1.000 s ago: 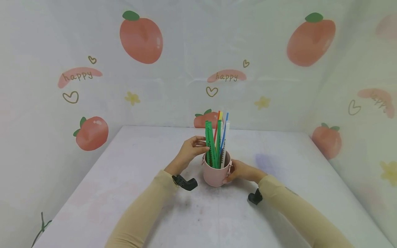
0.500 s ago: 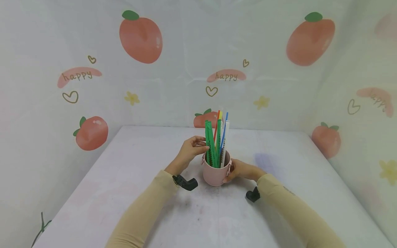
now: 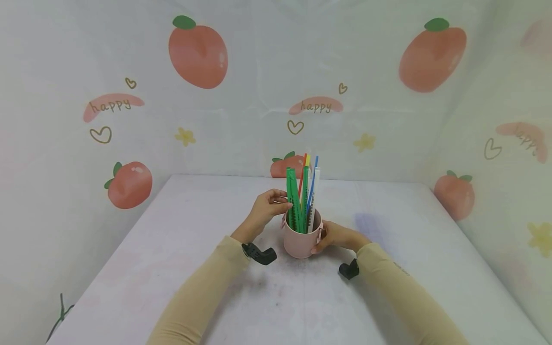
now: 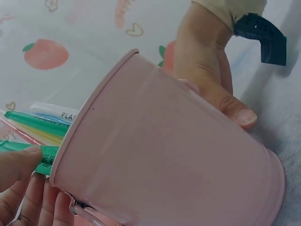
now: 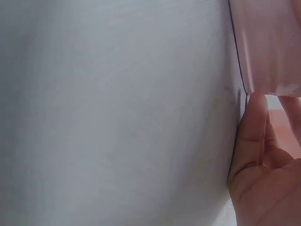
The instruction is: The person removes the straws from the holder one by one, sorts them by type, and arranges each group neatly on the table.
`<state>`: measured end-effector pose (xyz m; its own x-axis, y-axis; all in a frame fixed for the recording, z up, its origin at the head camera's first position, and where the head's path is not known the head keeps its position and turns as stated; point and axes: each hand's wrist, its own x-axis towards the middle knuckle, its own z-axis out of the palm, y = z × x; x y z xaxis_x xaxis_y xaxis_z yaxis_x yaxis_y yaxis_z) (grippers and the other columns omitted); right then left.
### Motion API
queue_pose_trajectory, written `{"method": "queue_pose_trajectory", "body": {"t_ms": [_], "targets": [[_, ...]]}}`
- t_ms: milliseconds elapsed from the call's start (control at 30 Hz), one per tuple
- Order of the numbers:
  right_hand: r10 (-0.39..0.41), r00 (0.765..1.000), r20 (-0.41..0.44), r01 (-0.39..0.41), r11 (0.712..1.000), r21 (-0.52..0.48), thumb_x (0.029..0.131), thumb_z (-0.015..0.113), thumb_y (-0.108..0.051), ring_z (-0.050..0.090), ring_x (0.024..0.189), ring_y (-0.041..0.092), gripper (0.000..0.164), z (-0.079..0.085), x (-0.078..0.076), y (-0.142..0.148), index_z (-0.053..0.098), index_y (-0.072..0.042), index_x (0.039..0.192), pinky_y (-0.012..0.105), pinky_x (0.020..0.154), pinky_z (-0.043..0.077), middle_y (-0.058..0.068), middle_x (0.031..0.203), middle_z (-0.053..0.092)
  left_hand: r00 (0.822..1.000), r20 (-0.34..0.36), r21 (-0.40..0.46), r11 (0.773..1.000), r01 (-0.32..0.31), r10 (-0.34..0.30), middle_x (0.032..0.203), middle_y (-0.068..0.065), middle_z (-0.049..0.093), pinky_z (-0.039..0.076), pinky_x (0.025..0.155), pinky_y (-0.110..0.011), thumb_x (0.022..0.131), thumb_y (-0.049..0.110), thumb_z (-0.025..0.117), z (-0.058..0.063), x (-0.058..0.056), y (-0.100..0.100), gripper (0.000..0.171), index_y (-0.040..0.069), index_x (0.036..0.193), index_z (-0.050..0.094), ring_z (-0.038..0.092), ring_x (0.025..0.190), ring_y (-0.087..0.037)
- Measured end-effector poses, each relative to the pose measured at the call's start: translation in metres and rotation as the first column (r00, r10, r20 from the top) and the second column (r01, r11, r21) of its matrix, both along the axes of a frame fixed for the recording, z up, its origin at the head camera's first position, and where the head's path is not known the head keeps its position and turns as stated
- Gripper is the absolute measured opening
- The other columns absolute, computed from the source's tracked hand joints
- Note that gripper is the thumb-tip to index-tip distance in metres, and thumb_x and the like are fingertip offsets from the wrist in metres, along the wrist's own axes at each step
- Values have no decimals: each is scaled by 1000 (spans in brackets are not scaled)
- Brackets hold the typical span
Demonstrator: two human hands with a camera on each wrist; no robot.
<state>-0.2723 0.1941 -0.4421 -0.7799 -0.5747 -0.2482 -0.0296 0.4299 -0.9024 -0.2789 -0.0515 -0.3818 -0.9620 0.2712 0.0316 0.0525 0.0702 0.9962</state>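
Pink cup (image 3: pixel 298 246) is upright on the white table (image 3: pixel 129 278), just right of centre in the head view. Your left hand (image 3: pixel 267 208) pinches a green packet (image 4: pixel 48 154) at the cup's left rim, thumb on the near face. Your right hand (image 3: pixel 338 237) grips the cup's right side, thumb low on the wall. White stick (image 3: pixel 315 187) and blue strip (image 3: pixel 316 162) stand inside, to the right of the green. Left wrist view: cup fills centre, contents poke out left.
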Motion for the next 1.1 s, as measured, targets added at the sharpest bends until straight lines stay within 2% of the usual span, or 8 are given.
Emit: {"method": "queue_pose_trajectory", "body": {"t_ms": [67, 100, 333, 500, 700, 867, 967, 1100], "targets": [[-2, 1000, -3, 2, 1000, 9, 72, 84, -8, 46, 117, 21, 76, 0, -1, 0, 45, 1, 137, 45, 112, 31, 9, 130, 55, 1000, 1, 0, 1000, -8, 8, 103, -8, 61, 54, 89, -31, 87, 8, 71, 0, 0, 1, 34, 1, 118, 59, 59, 94, -15], [0, 1000, -7, 0, 1000, 15, 72, 84, -8, 46, 117, 21, 76, -1, -1, 0, 45, 2, 137, 44, 112, 31, 9, 129, 55, 1000, -4, 4, 1000, -16, 16, 101, -8, 61, 55, 88, -31, 87, 8, 71, -5, -3, 2, 33, 2, 117, 60, 59, 94, -15], [-7, 1000, -4, 7, 1000, 30, 72, 84, -8, 43, 114, 23, 80, 0, -2, 0, 42, 2, 140, 40, 107, 33, 9, 129, 52, 999, -33, 13, 1000, -29, 29, 96, -5, 58, 54, 82, -26, 87, 6, 70, -6, -2, 5, 32, -1, 117, 59, 57, 87, -13], [-7, 1000, -6, 7, 999, 32, 72, 84, -8, 42, 110, 23, 78, 3, -1, -1, 43, 1, 138, 35, 98, 35, 8, 121, 52, 998, -36, 13, 999, -44, 44, 96, -4, 57, 54, 80, -24, 87, 6, 70, -6, -3, 6, 32, 0, 117, 60, 56, 87, -13], [-9, 1000, -16, 10, 999, 34, 72, 84, -7, 43, 112, 23, 77, 5, 0, -2, 44, 2, 138, 38, 104, 33, 8, 125, 53, 997, -52, 19, 999, -48, 48, 95, -4, 57, 54, 80, -24, 87, 4, 70, -8, -3, 6, 31, -1, 115, 60, 58, 84, -12], [-19, 1000, -1, 19, 999, 38, 72, 84, -8, 42, 109, 23, 78, 5, 1, -2, 43, 2, 138, 36, 99, 35, 8, 122, 52, 997, -53, 23, 999, -46, 47, 93, -3, 57, 54, 80, -25, 87, 4, 70, -9, -3, 6, 29, 0, 113, 60, 59, 83, -11], [-20, 1000, -1, 20, 999, 32, 72, 84, -7, 42, 114, 24, 80, 5, 1, -2, 42, 3, 139, 41, 107, 34, 10, 127, 52, 998, -51, 28, 999, -43, 45, 93, -2, 57, 55, 81, -26, 86, 4, 70, -10, -2, 6, 28, 0, 113, 60, 59, 83, -11], [-15, 1000, 1, 15, 999, 32, 72, 84, -8, 40, 123, 25, 81, 3, 2, -1, 41, 2, 141, 51, 115, 26, 12, 135, 50, 998, -48, 35, 999, -38, 39, 93, -2, 56, 55, 80, -26, 87, 3, 70, -10, -2, 6, 27, 0, 112, 60, 58, 83, -11]]}}
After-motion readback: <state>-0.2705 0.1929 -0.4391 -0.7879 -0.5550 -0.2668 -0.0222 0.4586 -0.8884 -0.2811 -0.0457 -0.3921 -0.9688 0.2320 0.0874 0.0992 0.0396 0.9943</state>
